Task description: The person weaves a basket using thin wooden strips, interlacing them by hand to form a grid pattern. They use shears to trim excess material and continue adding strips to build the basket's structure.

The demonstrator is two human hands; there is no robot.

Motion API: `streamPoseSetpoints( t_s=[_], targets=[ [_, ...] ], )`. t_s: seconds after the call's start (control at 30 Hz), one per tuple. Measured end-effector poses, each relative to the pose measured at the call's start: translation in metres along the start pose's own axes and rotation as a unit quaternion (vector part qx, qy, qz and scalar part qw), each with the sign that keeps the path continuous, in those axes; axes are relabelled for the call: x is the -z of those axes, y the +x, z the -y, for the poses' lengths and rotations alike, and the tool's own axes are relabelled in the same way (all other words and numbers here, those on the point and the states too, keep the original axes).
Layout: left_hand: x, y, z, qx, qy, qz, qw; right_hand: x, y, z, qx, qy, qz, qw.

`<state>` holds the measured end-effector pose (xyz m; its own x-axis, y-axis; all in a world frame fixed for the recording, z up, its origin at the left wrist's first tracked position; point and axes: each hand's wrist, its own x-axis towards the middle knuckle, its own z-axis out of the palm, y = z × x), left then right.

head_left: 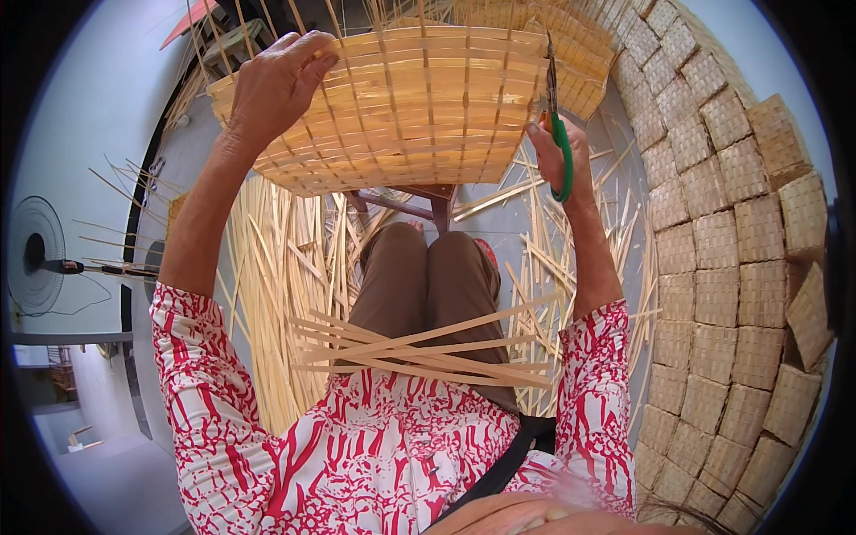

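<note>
Step in hand: looks like trimming at the side of the weave. The woven panel [401, 107] is up in front of the knees, tilted, broad face to the wearer, thin stakes [334, 20] sticking up past its top rim. Can't tell whether it bears on the wooden stool [441, 210] below or hangs from the hand.

Left hand [278, 85]: closed on the panel's top rim near its left corner, thumb on the near face. Right hand [580, 160]: holding green-handled scissors [556, 125], blades pointing up along the panel's right side, close to its upper right corner. Blade gap too small to read; can't say if they're touching a strip.

Next move, my read: keep the rim steady with the left, put the blades on a projecting end only, square to the strip. Risk is nicking a woven strip at that corner.

Surface: grey floor [194, 143]. Long strips [267, 294] heaped along its left part, shorter offcuts [544, 267] scattered over the right. More strips [428, 352] lie crossed over the lap, on brown trousers [392, 276].

Room: stacked woven squares [713, 254] line the floor's right edge, against the wall. Another woven piece [584, 85] sits beyond the panel, toward the floor's far right corner. Fan [36, 254] off the left edge, by a pale wall [98, 107].
</note>
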<state>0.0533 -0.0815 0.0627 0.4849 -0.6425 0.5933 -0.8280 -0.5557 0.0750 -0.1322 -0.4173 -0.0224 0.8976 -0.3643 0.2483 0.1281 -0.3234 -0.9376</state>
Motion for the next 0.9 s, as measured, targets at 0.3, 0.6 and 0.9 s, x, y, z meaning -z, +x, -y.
streamPoseSetpoints(
  t_s=[0.3,0.6,0.9],
  targets=[
    [-0.003,-0.006,-0.001,0.0,-0.004,-0.041,0.999,0.021,-0.016,-0.036,-0.043,-0.151,-0.013,0.988],
    [0.007,-0.038,-0.024,0.017,-0.031,-0.139,0.99,0.179,-0.257,-0.262,-0.436,-0.452,0.176,0.758],
    [-0.01,-0.135,-0.022,0.058,-0.113,0.088,0.988,0.141,-0.423,-0.304,-0.492,-0.347,0.283,0.746]
  ],
)
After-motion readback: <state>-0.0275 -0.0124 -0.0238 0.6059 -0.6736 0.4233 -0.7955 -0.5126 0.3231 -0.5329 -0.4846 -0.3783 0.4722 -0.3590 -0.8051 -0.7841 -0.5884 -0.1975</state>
